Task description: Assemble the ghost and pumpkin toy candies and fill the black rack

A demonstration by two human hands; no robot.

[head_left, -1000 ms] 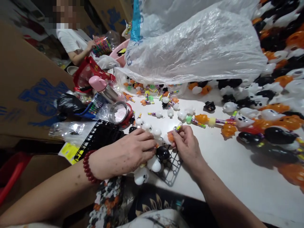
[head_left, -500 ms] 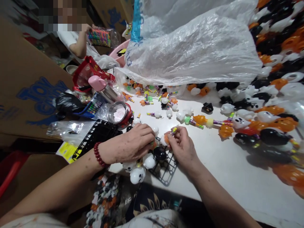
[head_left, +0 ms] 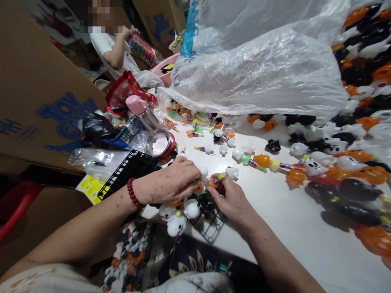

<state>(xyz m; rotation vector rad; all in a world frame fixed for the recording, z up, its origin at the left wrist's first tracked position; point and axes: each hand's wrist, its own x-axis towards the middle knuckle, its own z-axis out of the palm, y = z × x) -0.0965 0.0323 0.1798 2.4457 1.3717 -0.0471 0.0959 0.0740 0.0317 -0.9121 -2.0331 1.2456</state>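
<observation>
My right hand [head_left: 227,195] pinches a small orange piece with a yellow and purple candy-like tube [head_left: 218,178]. Beside it my left hand [head_left: 175,181], with its fingers curled down, is over the cluster of toys; what its fingertips hold is hard to make out. Below the hands a black grid frame [head_left: 210,232] lies on the white table [head_left: 284,228]. White ghost heads [head_left: 176,225] and a black round piece [head_left: 207,202] sit on or against the frame. A white ghost piece [head_left: 232,172] lies just beyond my right hand.
Small toy pieces [head_left: 204,149] are scattered beyond my hands. A large plastic bag [head_left: 259,69] lies behind them, with a heap of toys [head_left: 345,142] at right. A metal cup [head_left: 158,143], a pink-lidded flask [head_left: 136,105] and a black tray [head_left: 128,173] stand left. A person [head_left: 114,55] is farther back.
The white piece that was near my right fingers now lies on the table beyond them. My right hand holds an orange piece with a tube. The view has shifted slightly.
</observation>
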